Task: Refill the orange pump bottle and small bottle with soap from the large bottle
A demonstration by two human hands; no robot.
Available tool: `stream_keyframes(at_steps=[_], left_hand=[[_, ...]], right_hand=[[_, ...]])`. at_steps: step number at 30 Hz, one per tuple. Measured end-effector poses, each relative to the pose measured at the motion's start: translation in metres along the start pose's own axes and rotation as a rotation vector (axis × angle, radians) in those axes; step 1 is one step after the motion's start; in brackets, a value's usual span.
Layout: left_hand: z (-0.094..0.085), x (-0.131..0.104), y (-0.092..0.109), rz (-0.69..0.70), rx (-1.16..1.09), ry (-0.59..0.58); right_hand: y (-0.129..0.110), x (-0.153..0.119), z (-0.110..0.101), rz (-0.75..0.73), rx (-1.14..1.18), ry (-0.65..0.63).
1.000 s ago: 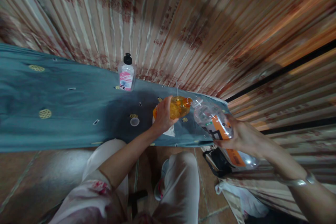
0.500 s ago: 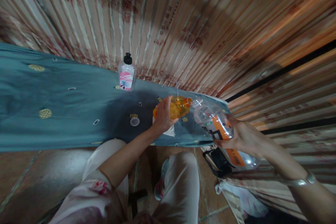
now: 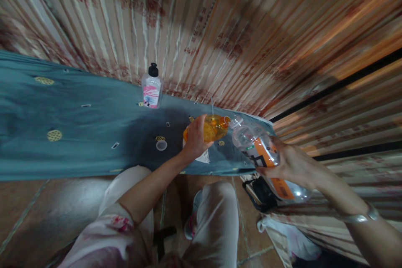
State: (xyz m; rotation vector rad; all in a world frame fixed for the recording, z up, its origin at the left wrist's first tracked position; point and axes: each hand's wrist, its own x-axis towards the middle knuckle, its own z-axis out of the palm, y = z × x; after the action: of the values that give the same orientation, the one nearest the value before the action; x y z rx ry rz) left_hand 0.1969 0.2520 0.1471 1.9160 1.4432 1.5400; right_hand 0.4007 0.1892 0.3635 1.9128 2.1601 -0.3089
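My left hand [image 3: 195,137] is wrapped round an amber bottle [image 3: 215,129], tilted with its open mouth pointing right. Fingers of my right hand [image 3: 287,163] close round a large clear plastic bottle [image 3: 253,140] with an orange and black label. This bottle lies tilted, its neck pointing up and left. The two mouths meet, or nearly so; whether they touch I cannot tell. Below my left hand a piece of white paper or label [image 3: 203,157] shows in part. A small round translucent cap [image 3: 161,145] lies on the cloth to the left.
A clear bottle with a black cap and pink label [image 3: 151,92] stands at the back of the teal cloth-covered surface [image 3: 81,125]. Behind hangs a pleated curtain [image 3: 176,21]. A black bag-like object [image 3: 262,192] and white fabric [image 3: 289,234] sit low on the right.
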Motion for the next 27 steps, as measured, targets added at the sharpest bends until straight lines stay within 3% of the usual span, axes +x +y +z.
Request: stream_keyframes(at_steps=[12, 27], left_hand=[[-0.0008, 0.0007, 0.0002, -0.010, 0.003, -0.025], [-0.0032, 0.0014, 0.0032, -0.026, -0.008, -0.034]], right_hand=[[-0.0037, -0.0013, -0.0016, 0.021, -0.001, -0.042], [-0.0037, -0.0007, -0.0023, -0.012, -0.014, -0.008]])
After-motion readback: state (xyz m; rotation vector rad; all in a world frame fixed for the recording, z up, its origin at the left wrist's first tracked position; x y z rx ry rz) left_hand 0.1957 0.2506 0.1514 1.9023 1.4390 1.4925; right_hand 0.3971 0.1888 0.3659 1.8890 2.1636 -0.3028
